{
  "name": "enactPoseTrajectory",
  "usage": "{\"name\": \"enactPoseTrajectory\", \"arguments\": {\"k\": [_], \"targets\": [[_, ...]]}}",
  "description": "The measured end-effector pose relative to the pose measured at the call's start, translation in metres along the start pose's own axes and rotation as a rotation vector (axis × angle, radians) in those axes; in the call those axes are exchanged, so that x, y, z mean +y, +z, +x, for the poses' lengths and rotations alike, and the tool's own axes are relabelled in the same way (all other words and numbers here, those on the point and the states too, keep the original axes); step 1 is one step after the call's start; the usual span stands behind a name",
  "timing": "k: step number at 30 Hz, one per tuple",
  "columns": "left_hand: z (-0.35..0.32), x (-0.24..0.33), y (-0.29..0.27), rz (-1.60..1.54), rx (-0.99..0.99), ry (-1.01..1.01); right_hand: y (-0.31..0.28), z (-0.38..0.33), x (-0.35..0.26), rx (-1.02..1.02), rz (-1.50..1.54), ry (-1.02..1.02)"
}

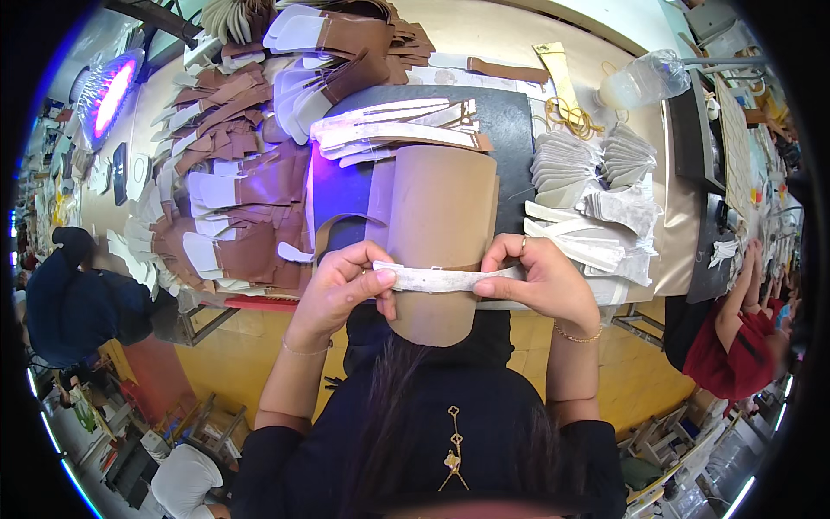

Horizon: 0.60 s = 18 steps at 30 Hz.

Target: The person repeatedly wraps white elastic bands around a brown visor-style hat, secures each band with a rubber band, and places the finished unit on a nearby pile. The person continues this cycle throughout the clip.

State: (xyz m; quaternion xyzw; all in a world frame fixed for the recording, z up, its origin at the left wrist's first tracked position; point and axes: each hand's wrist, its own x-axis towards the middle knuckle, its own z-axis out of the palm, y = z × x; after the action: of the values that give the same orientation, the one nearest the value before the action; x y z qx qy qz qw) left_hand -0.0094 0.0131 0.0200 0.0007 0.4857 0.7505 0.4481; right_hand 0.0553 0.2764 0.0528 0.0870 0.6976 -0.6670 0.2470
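A narrow white strip is stretched across the near part of a curved tan board. My left hand pinches the strip's left end between thumb and fingers. At its other end, my right hand is closed on the strip, thumb and forefinger together. A thin brown edge shows just above the strip, near my right fingers. Beyond the board lies a pile of white-faced strips with brown showing at their ends, on a black mat.
Stacks of brown and white pieces cover the table's left side. Fanned whitish pieces lie at right. A clear plastic bottle, a yellow strip with cord and a glowing lamp stand farther off. Other people sit at both sides.
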Motion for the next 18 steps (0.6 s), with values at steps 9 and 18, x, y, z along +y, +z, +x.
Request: {"name": "enactPoseTrajectory", "arguments": {"k": [9, 18], "targets": [[0.003, -0.003, -0.002, 0.038, 0.019, -0.012, -0.001, 0.004, 0.004, 0.017, 0.005, 0.007], [0.004, -0.008, -0.004, 0.004, 0.015, -0.005, -0.004, 0.01, 0.03, 0.067, -0.074, 0.004]]}}
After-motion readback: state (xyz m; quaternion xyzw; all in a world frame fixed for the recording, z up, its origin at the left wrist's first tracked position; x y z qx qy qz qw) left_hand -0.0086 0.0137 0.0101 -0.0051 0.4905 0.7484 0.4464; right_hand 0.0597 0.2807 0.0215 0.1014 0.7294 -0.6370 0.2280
